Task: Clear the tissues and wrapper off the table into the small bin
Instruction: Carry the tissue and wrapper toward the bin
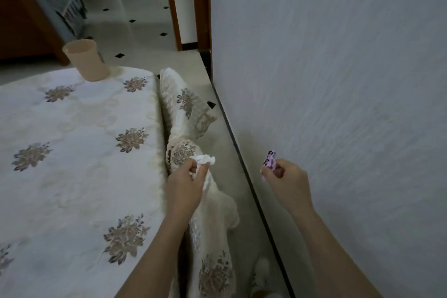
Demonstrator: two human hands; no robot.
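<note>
My left hand (187, 182) grips a crumpled white tissue (205, 160) just past the table's right edge, above the hanging cloth. Further right, close to the wall, my right hand (285, 180) pinches a small pink and black wrapper (270, 159) that sticks up from the fingers. A small beige bin (85, 60) stands upright at the far edge of the table (72, 152), well away from both hands. The table wears a white cloth with grey flower patterns.
The tablecloth (191, 113) drapes in folds down the table's right side. A grey-white wall (338, 80) rises close on the right, with a dark skirting line at the floor. A tiled floor and a doorway lie beyond the table.
</note>
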